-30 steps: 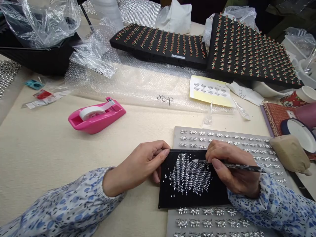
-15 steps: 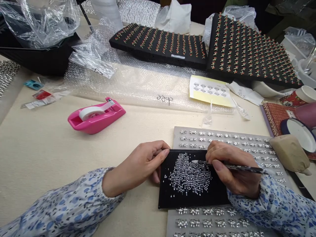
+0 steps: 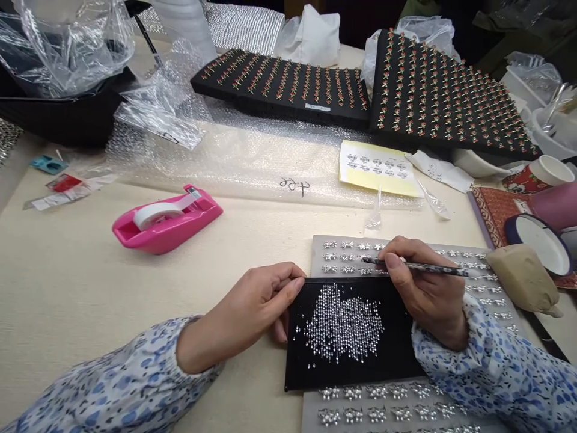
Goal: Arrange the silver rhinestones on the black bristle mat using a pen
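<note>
My left hand pinches the left edge of a black tray, thumb on top and fingers beneath. Many small clear rhinestones lie in a patch on the tray. In my right hand is a thin dark patterned pen-like tool, held between thumb and fingers. Its tip is over the rows of silver flower-shaped pieces behind the tray. These pieces sit on a grey board, which the black tray partly covers.
A pink tape dispenser stands left of centre. Behind are bubble wrap, a yellow-edged label sheet and two black foam boards with red-and-gold pieces. A beige lump, a round lid and a paper cup are at right.
My right hand has moved the tool's tip away from the rhinestones, up past the tray's back edge to the silver pieces. My left hand still holds the tray. The whole view has shifted slightly.
</note>
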`<state>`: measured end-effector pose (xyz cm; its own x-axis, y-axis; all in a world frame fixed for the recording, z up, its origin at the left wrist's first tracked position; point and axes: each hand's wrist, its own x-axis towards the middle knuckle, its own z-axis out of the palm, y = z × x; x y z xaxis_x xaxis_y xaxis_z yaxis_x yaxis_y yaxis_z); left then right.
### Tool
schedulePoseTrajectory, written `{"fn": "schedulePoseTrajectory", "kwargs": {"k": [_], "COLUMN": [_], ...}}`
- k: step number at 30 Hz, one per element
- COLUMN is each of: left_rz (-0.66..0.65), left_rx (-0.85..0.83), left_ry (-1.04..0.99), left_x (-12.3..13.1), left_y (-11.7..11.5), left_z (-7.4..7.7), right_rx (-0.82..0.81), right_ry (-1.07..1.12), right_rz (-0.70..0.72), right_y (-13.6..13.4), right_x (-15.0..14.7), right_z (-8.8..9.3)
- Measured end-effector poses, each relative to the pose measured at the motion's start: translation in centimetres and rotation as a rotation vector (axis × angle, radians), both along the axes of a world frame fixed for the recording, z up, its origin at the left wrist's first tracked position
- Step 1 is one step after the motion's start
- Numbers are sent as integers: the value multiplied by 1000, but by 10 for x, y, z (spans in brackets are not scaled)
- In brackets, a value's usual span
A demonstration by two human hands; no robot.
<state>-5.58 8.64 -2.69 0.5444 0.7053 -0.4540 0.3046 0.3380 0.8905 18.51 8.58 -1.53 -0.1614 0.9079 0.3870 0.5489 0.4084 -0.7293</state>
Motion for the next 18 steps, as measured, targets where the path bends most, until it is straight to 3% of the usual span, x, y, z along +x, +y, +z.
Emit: {"fn": "schedulePoseTrajectory", "kwargs": {"k": [18], "left_rz": [-1], "left_rx": [-21], "left_ry": [-18], "left_x": [-1], "left_y": [-1], "left_z": [-2], "right_rx": [14], "right_ry": [-29], "right_rz": [18], "right_y": [1], "right_x": [1], "right_z": [-3]}}
